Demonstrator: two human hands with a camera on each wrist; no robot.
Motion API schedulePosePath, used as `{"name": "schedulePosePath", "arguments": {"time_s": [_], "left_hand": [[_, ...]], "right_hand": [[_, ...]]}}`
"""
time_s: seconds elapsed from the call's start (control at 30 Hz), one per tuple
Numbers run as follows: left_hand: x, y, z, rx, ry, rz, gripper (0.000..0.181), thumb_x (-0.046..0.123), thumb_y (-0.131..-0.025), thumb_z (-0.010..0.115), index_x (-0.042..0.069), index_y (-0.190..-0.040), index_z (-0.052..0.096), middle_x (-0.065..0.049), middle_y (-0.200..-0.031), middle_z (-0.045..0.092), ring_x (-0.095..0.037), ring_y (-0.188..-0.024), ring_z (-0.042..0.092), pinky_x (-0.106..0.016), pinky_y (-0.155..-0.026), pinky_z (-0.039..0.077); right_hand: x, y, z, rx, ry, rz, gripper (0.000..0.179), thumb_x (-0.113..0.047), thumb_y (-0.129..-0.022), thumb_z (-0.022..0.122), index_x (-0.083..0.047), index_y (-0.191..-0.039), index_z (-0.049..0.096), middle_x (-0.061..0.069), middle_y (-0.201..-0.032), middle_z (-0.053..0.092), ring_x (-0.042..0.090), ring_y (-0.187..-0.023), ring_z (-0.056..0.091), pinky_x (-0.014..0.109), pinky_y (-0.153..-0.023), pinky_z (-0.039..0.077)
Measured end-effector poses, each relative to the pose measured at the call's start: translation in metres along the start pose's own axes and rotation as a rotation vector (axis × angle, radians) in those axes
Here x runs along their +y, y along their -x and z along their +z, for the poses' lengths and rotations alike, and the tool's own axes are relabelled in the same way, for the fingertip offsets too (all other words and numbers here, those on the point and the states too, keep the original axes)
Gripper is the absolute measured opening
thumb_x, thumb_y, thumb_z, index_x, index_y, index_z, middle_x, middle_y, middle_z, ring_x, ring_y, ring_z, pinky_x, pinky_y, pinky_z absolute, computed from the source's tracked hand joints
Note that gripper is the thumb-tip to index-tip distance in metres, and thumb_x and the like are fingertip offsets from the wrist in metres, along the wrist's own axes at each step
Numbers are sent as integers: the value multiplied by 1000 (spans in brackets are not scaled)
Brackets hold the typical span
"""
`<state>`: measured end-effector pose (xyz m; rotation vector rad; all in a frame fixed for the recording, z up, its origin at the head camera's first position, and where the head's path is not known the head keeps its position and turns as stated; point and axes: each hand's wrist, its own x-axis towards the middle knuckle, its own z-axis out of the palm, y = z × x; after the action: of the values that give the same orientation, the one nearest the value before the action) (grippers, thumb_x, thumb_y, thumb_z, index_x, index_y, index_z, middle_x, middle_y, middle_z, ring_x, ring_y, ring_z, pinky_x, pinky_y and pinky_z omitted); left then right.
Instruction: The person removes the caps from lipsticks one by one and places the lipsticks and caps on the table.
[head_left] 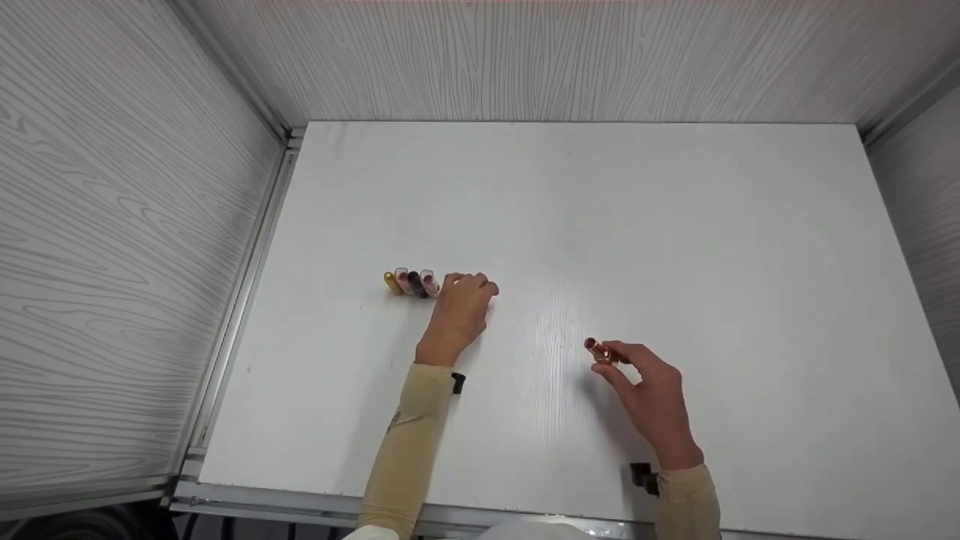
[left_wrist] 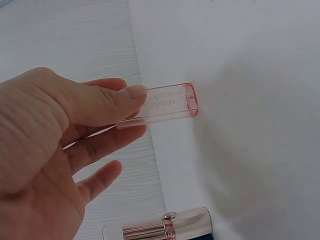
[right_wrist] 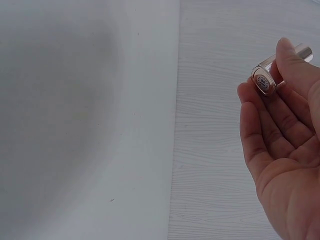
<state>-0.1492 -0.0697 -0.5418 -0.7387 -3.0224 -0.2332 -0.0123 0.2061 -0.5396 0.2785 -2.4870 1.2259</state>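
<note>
My left hand (head_left: 459,311) is at the right end of a row of lipsticks on the white table. Between thumb and fingers it pinches a clear lipstick cap (left_wrist: 172,102) with printed lettering and red smears at its far end. Below that hand in the left wrist view lies a shiny metallic lipstick (left_wrist: 187,226). To the right and nearer the body, my right hand (head_left: 652,390) holds an uncapped rose-gold lipstick (head_left: 598,347) above the table. Its round metal end and the labelled base (right_wrist: 262,82) both show in the right wrist view.
Beside the left hand the row holds a gold lipstick (head_left: 393,283), a black lipstick (head_left: 417,284) and clear-capped ones (head_left: 429,282) side by side. Wood-grain panels (head_left: 480,60) stand around the back and sides of the table (head_left: 675,225).
</note>
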Motion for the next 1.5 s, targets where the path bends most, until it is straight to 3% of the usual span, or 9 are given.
{"name": "schedulePosePath", "arguments": {"time_s": [0.2,0.3,0.4,0.57,0.7,0.9,1.03,1.27,1.5], "left_hand": [[0,6,-7,-21,34,-33,28,13,-92,74,13,-120,71,-5,-118,70,-24,-114,64,-44,-104,47],[3,10,-17,24,54,-22,28,14,-92,75,12,-120,70,-5,-120,68,-24,-116,62,-43,-103,48],[7,15,-29,113,80,5,26,15,-91,76,11,-116,71,-5,-117,69,-24,-114,63,-42,-100,49],[24,24,-52,274,174,108,22,20,-93,74,10,-112,72,-5,-113,70,-24,-110,64,-41,-96,52],[42,30,-68,342,268,237,25,28,-96,70,9,-112,72,-5,-111,71,-22,-106,66,-40,-94,53],[68,37,-78,324,352,383,36,40,-98,66,9,-115,73,-3,-112,72,-18,-105,68,-36,-95,53],[81,40,-75,302,340,441,38,42,-96,68,10,-116,72,-2,-112,73,-17,-104,69,-34,-93,53],[90,43,-67,280,204,475,22,32,-94,73,15,-108,74,4,-97,73,-12,-94,69,-30,-85,53],[91,46,-64,234,178,466,18,30,-93,75,16,-104,74,5,-93,71,-11,-89,67,-30,-84,53]], "right_hand": [[-1,0,-1,-7,1,-13,40,-8,-75,87,-9,-113,74,-2,-102,76,16,-91,72,8,-87,49],[-2,-1,-1,-7,2,-23,40,-10,-75,87,-9,-113,74,-2,-102,76,16,-91,72,9,-87,50],[-3,-2,0,-10,4,-26,41,-9,-75,87,-10,-114,74,-3,-102,76,16,-91,72,11,-86,51],[-4,-2,1,-20,3,-29,42,-5,-73,88,-9,-113,74,-3,-102,76,15,-91,72,15,-84,53],[-6,-2,2,-28,-4,-34,42,-6,-73,88,-7,-113,74,-3,-102,76,15,-91,72,12,-85,52],[-9,-4,6,-49,-20,-60,42,-8,-75,87,-6,-114,73,-3,-103,75,13,-92,71,9,-89,49],[-10,-4,9,-57,-29,-76,43,-4,-73,87,-6,-114,73,-4,-103,75,12,-91,70,11,-89,50],[-11,-3,10,-68,13,-99,43,-6,-73,88,-8,-113,73,-2,-101,75,11,-90,70,13,-87,52],[-14,-2,10,-82,-2,-119,44,-4,-72,89,-9,-113,73,-3,-101,75,11,-89,69,14,-87,52]]}}
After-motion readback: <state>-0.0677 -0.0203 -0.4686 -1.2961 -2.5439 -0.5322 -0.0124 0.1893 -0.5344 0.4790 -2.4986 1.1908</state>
